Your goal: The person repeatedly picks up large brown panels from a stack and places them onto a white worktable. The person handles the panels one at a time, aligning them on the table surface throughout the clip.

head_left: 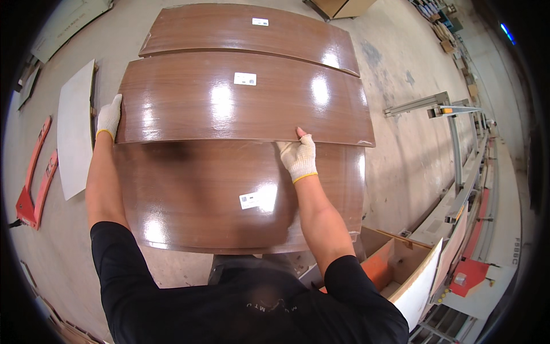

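Both my hands wear white knitted gloves with yellow cuffs. My left hand (109, 118) is closed on the left edge of a glossy brown wood-grain panel (275, 112), near its front corner. My right hand (299, 157) grips the front edge of the same panel right of its middle, a bare thumb tip on top and the fingers partly hidden beneath. This panel carries a white label (245, 79). Its front edge overlaps a nearer brown panel (189, 198), which has a label too. Beyond it lies a third brown panel (303, 37).
On the left, a white board (74, 132) stands beside the red forks of a pallet truck (35, 195). An open wooden box (409, 252) is at the lower right. Behind it runs a long machine with metal rails (455, 152). A cardboard box (349, 8) sits at the far edge.
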A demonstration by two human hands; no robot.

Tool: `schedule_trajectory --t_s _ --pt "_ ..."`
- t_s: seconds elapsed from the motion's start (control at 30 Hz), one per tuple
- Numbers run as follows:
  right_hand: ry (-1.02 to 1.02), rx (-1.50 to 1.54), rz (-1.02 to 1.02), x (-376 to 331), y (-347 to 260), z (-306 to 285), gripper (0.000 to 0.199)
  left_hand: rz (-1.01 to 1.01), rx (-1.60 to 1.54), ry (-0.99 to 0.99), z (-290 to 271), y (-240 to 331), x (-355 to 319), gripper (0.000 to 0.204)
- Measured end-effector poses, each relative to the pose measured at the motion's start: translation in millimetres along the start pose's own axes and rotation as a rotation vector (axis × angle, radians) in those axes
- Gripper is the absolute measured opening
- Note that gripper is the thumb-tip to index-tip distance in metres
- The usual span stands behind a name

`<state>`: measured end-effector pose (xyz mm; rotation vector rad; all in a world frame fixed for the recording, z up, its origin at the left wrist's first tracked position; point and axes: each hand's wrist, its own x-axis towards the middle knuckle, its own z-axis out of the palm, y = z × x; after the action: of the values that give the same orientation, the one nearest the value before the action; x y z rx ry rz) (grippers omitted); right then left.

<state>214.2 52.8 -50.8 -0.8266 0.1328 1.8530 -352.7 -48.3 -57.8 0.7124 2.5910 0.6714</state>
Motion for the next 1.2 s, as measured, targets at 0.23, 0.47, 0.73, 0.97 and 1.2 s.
schedule_trajectory --t_s 0.23,0.47,0.73,0.97,1.2 --pt "-0.080 -0.086 0.073 9 8 -2 0.043 0.028 0.111 -0.023 14 -15 32 0.090" --pt "0.068 -0.868 0.378 -21 -23 -20 0.037 0.372 0.023 0.167 4 12 8 0.056" --pt "0.127 -1.533 0.162 -171 -102 -68 0.028 0.667 0.281 0.102 98 104 -187 0.048" --pt "0.491 -1.800 -0.115 -297 -171 -168 0.043 0.915 0.094 -0.153 194 157 -329 0.049" --pt "0.966 -0.335 -0.910 -525 -272 -345 0.031 1.242 0.047 -0.264 209 215 -424 0.043"
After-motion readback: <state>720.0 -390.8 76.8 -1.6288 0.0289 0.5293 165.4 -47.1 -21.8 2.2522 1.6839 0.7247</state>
